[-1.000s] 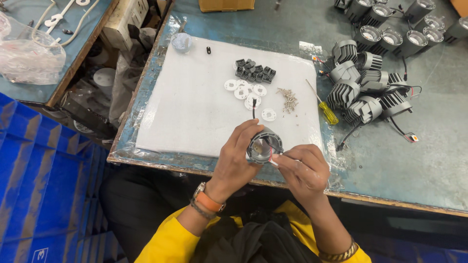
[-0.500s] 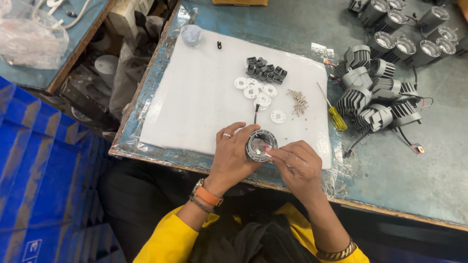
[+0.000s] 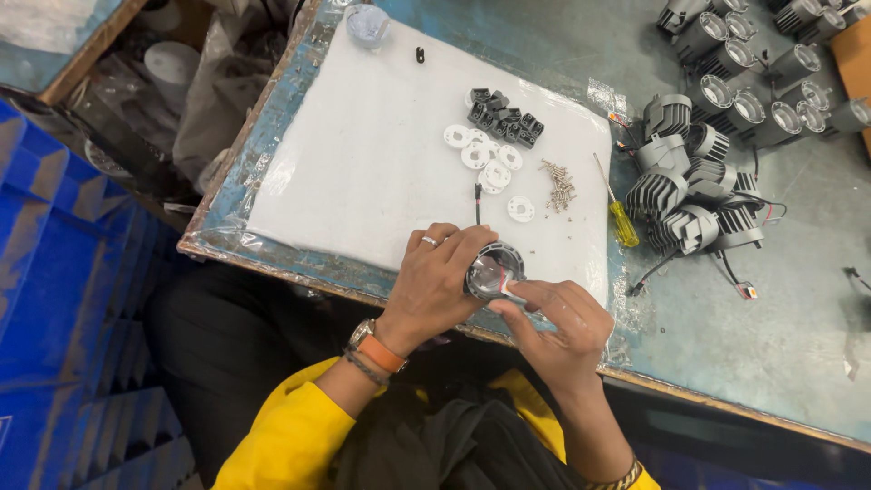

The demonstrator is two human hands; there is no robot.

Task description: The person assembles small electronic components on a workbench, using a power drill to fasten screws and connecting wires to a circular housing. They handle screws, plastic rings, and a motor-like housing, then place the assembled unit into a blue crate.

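Near the front edge of the tabletop [image 3: 798,299], over the lower part of a white foam mat [image 3: 363,172], both hands hold a small round lamp housing [image 3: 494,269]. Its open, circular face points up toward the camera, so its axis runs roughly vertical; a shiny reflector shows inside a dark metal rim. The left hand [image 3: 435,281] wraps the housing from the left, fingers curled around its rim, a ring on one finger. The right hand [image 3: 555,325] comes in from the lower right, thumb and forefinger pressed together against the housing's edge; whether they pinch some small part there I cannot tell.

Further back on the mat lie flat white plastic discs [image 3: 485,161] with holes, a cluster of small dark blocky parts [image 3: 504,116], a loose heap of tiny metal screws [image 3: 559,184] and a short black wire [image 3: 477,201]. A yellow-handled screwdriver [image 3: 619,215] lies at the mat's right edge. To its right sits a pile of grey ribbed heat-sink bodies [image 3: 689,186] with trailing wires, and beyond them a group of finished cylindrical lamps [image 3: 753,63]. Blue plastic crates [image 3: 63,327] stand at the left, below the tabletop.
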